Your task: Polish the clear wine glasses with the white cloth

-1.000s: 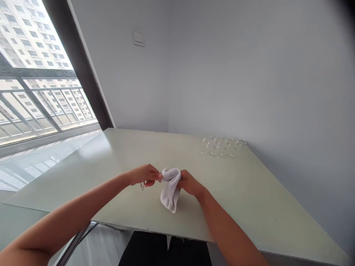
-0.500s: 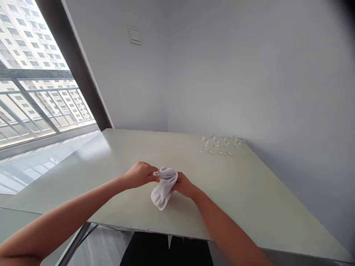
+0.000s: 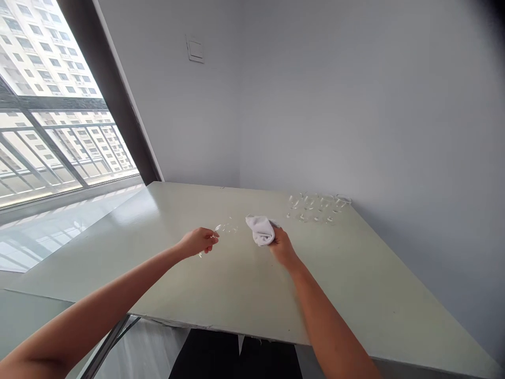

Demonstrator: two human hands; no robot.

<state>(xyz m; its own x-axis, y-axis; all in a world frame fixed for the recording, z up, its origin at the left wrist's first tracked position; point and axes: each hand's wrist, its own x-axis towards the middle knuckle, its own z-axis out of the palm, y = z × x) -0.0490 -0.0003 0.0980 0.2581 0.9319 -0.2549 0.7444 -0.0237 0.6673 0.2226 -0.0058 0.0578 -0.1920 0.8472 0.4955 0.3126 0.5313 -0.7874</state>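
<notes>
Caution: with the left hand (image 3: 199,241) pinching the clear glass (image 3: 225,228) by one end above the bench (image 3: 355,273) and the right hand (image 3: 281,246) clenched on the white cloth (image 3: 260,230), a slackened pinch could drop and crack the glass.

Clear stemmed glass (image 3: 226,228) and white cloth (image 3: 260,230), held apart above the tabletop (image 3: 355,273).
Glass tilted, bowl pointing right, pinched in left hand (image 3: 199,242); cloth bunched into 1 wad, gripped by right hand (image 3: 282,246), near the bowl.
</notes>
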